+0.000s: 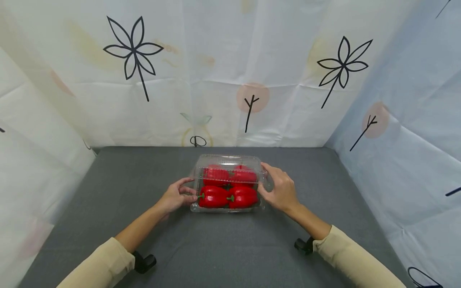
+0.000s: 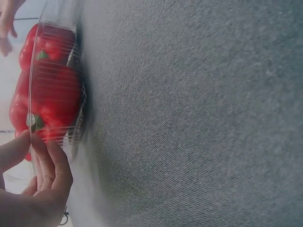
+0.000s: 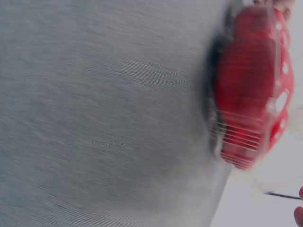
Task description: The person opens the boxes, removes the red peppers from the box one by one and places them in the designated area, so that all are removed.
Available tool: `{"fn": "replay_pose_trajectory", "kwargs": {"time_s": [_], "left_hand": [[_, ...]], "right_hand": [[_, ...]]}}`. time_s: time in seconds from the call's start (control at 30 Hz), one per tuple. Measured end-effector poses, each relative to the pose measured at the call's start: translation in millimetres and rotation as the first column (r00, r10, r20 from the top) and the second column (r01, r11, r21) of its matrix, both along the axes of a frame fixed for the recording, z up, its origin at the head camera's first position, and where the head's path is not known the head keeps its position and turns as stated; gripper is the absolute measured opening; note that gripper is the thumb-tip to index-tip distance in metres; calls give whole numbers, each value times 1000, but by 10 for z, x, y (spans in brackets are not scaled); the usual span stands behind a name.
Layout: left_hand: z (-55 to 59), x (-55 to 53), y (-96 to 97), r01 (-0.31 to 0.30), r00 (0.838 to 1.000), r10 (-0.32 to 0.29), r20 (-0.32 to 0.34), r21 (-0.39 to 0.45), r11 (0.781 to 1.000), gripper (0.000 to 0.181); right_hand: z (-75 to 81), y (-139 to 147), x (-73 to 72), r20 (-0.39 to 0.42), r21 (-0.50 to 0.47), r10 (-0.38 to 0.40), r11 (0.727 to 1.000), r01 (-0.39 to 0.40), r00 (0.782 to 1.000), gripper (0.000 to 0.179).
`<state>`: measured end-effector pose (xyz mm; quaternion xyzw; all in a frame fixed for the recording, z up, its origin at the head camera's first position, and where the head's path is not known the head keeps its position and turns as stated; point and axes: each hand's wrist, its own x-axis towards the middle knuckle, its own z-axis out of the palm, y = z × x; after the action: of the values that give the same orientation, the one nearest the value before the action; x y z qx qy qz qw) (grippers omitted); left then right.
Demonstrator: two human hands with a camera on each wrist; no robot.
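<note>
A clear plastic clamshell box (image 1: 225,210) lies on the grey table with several red bell peppers (image 1: 243,197) inside, their green stems showing. Its transparent lid (image 1: 230,160) stands partly raised, tilted over the back peppers. At the box's left side my left hand (image 1: 179,195) pinches the rim; in the left wrist view the thumb is on one side and the fingers (image 2: 59,165) on the other. My right hand (image 1: 281,190) holds the lid's right side between thumb and fingers. Only fingertips (image 3: 299,215) of it show in the right wrist view, which is blurred.
Grey cloth covers the table (image 1: 230,248). White patterned curtains (image 1: 216,60) hang behind it and along both sides. Black straps with mounts (image 1: 145,263) sit at both sleeve cuffs.
</note>
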<state>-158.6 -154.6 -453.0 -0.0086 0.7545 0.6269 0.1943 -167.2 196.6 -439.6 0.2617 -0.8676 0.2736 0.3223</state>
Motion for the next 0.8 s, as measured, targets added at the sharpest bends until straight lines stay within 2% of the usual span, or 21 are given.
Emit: {"fn": "replay_pose_trajectory", "kwargs": {"time_s": [0.27, 0.53, 0.63, 0.8], "left_hand": [[10, 98, -9, 61, 998, -62, 23, 29, 998, 78], [0, 188, -36, 73, 996, -76, 53, 52, 996, 76], [-2, 229, -32, 93, 993, -97, 67, 60, 994, 78], [0, 280, -23, 108, 991, -113, 78, 59, 992, 81]], "right_hand": [[166, -66, -129, 144, -155, 2, 988, 21, 990, 50], [274, -97, -296, 191, -312, 56, 950, 6, 980, 46], [299, -92, -343, 238, -348, 64, 937, 24, 969, 45], [332, -96, -410, 345, -366, 68, 928, 68, 936, 47]]}}
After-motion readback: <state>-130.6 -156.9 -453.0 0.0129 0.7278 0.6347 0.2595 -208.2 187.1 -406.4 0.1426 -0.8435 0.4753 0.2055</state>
